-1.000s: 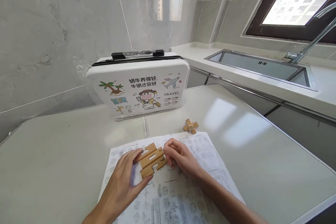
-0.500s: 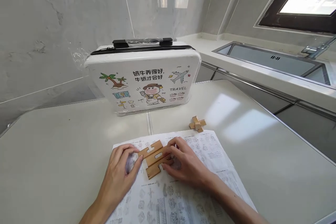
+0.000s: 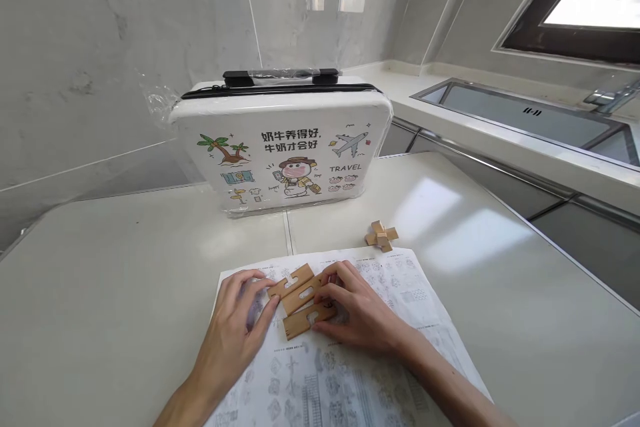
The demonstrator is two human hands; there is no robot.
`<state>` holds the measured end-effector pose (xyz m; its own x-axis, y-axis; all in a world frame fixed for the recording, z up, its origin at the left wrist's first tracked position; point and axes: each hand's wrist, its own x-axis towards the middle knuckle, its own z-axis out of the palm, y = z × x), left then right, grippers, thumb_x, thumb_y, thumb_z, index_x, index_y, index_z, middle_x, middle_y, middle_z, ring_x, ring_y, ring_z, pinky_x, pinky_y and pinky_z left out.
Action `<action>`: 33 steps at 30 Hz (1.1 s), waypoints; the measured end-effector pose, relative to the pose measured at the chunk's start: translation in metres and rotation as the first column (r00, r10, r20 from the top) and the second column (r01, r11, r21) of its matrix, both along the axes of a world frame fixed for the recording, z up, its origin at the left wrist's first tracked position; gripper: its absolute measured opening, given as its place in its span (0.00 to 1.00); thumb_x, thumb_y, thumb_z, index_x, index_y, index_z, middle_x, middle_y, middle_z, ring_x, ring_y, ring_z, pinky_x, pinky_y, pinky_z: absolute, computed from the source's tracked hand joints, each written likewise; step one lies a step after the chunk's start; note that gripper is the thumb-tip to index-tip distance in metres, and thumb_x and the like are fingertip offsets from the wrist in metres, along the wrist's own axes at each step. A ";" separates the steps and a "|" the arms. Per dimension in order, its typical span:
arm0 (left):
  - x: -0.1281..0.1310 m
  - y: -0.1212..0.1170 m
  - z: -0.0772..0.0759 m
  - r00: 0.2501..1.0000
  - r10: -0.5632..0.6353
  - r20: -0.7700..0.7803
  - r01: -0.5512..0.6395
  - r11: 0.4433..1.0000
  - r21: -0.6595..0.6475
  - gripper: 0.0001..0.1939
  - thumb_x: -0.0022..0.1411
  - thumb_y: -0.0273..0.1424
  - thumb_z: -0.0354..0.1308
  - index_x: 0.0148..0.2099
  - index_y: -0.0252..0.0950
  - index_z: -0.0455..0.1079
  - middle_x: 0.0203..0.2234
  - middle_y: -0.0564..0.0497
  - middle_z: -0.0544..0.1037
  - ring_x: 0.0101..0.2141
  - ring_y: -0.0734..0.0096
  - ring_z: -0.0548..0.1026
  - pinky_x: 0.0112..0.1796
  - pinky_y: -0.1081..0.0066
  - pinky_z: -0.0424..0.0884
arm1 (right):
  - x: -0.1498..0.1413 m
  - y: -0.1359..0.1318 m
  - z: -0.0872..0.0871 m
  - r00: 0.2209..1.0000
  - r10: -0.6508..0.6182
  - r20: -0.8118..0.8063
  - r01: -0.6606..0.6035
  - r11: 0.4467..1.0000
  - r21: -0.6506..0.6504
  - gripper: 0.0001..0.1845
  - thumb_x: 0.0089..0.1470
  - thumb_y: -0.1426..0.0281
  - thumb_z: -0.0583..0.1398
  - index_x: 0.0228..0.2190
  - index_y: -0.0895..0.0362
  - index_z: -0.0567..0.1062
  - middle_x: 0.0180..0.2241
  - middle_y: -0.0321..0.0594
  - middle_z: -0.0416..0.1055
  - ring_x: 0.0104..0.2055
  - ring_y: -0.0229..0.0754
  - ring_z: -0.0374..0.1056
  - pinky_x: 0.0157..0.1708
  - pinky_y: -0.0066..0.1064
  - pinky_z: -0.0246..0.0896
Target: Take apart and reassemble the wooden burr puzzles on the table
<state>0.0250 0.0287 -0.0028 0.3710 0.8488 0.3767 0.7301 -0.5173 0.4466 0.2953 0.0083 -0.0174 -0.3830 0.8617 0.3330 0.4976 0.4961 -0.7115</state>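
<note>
Three flat notched wooden puzzle pieces lie slantwise side by side on a printed instruction sheet [image 3: 295, 373]. My left hand [image 3: 233, 320] has thumb and index finger closed on the left end of the upper puzzle piece [image 3: 303, 273]. Touching that piece along its edge is the middle puzzle piece [image 3: 294, 303], which has a slot in it. My right hand [image 3: 353, 307] covers the right ends of the middle piece and the lower puzzle piece [image 3: 298, 325]; its thumb and fingers grip the lower one. Dark marks show on the lower piece near these fingers.
An assembled wooden cross-shaped puzzle [image 3: 381, 236] sits just beyond the sheet's far edge. Behind it stands a white cartoon-printed suitcase [image 3: 240, 147] in plastic wrap, against the tiled wall. At the right is a counter with a sink [image 3: 520, 110] and a faucet [image 3: 607, 99].
The lower puzzle piece has come away from the middle one, leaving a narrow gap at their left part. Both hands keep nearly the same pose, and the camera view has shifted slightly.
</note>
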 end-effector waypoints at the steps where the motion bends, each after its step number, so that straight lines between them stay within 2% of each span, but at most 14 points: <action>1: 0.000 -0.001 0.001 0.999 -0.038 -0.009 0.038 0.999 0.026 0.10 0.77 0.35 0.56 0.56 0.45 0.75 0.53 0.45 0.73 0.56 0.55 0.72 0.51 0.59 0.77 | 0.000 0.000 0.000 1.000 0.004 0.002 -0.004 1.000 -0.008 0.18 0.53 0.74 0.74 0.43 0.52 0.76 0.49 0.45 0.68 0.50 0.51 0.66 0.48 0.42 0.70; 5: 0.000 -0.002 0.002 0.982 -0.175 -0.075 0.181 0.980 0.083 0.14 0.75 0.28 0.57 0.58 0.47 0.76 0.58 0.44 0.71 0.60 0.53 0.69 0.54 0.55 0.75 | 0.002 0.001 -0.001 1.000 0.019 0.004 -0.019 0.999 -0.033 0.20 0.50 0.72 0.77 0.42 0.53 0.76 0.50 0.45 0.68 0.52 0.51 0.65 0.49 0.42 0.70; 10: -0.001 -0.001 0.002 0.974 -0.203 -0.104 0.214 0.971 0.107 0.13 0.74 0.26 0.58 0.55 0.45 0.77 0.58 0.43 0.71 0.61 0.51 0.68 0.55 0.53 0.74 | 0.003 0.000 0.000 1.000 0.020 0.019 -0.019 0.999 -0.044 0.19 0.50 0.71 0.77 0.39 0.55 0.77 0.50 0.46 0.67 0.51 0.52 0.64 0.49 0.43 0.69; 14: 0.000 -0.001 0.002 0.970 -0.214 -0.111 0.227 0.967 0.115 0.12 0.75 0.26 0.58 0.55 0.43 0.77 0.57 0.42 0.72 0.61 0.51 0.68 0.55 0.53 0.75 | 0.004 0.001 0.002 0.999 0.024 -0.022 -0.025 0.999 -0.043 0.10 0.56 0.71 0.74 0.36 0.54 0.78 0.48 0.45 0.67 0.51 0.51 0.64 0.50 0.43 0.67; 17: 0.001 -0.001 0.003 0.964 -0.231 -0.129 0.246 0.962 0.117 0.14 0.74 0.27 0.59 0.59 0.43 0.75 0.58 0.42 0.72 0.61 0.51 0.68 0.55 0.52 0.75 | 0.006 0.003 0.002 0.992 0.012 -0.127 -0.022 0.997 -0.077 0.08 0.62 0.66 0.70 0.34 0.54 0.78 0.47 0.44 0.66 0.48 0.49 0.64 0.49 0.41 0.67; 20: 0.001 -0.001 0.003 0.956 -0.253 -0.151 0.272 0.955 0.117 0.16 0.74 0.29 0.61 0.61 0.44 0.74 0.58 0.41 0.73 0.61 0.50 0.68 0.56 0.51 0.75 | 0.009 0.005 0.004 0.969 -0.015 -0.245 -0.022 0.989 -0.144 0.10 0.66 0.62 0.66 0.34 0.54 0.77 0.45 0.44 0.66 0.47 0.48 0.66 0.47 0.39 0.66; 26: 0.005 -0.004 0.006 0.957 -0.250 -0.145 0.275 0.942 0.193 0.08 0.71 0.30 0.66 0.52 0.41 0.77 0.56 0.44 0.78 0.60 0.49 0.71 0.54 0.52 0.76 | 0.011 0.008 0.008 0.914 -0.138 -0.382 0.028 0.960 -0.280 0.15 0.65 0.57 0.66 0.31 0.54 0.76 0.43 0.42 0.65 0.46 0.48 0.66 0.48 0.38 0.63; 29: 0.007 -0.006 0.007 0.958 -0.252 -0.141 0.278 0.934 0.225 0.09 0.71 0.30 0.67 0.52 0.40 0.77 0.54 0.44 0.79 0.59 0.51 0.72 0.54 0.53 0.76 | 0.013 0.009 0.004 0.886 -0.175 -0.430 0.025 0.943 -0.331 0.17 0.65 0.55 0.66 0.31 0.54 0.76 0.42 0.42 0.65 0.45 0.48 0.66 0.47 0.37 0.62; 33: 0.008 -0.007 0.007 0.962 -0.229 -0.147 0.258 0.939 0.227 0.15 0.71 0.33 0.67 0.58 0.38 0.74 0.53 0.43 0.80 0.58 0.51 0.74 0.55 0.53 0.76 | 0.015 0.010 -0.002 0.860 -0.209 -0.466 0.011 0.920 -0.392 0.19 0.65 0.52 0.66 0.31 0.54 0.77 0.43 0.43 0.64 0.45 0.47 0.65 0.45 0.36 0.61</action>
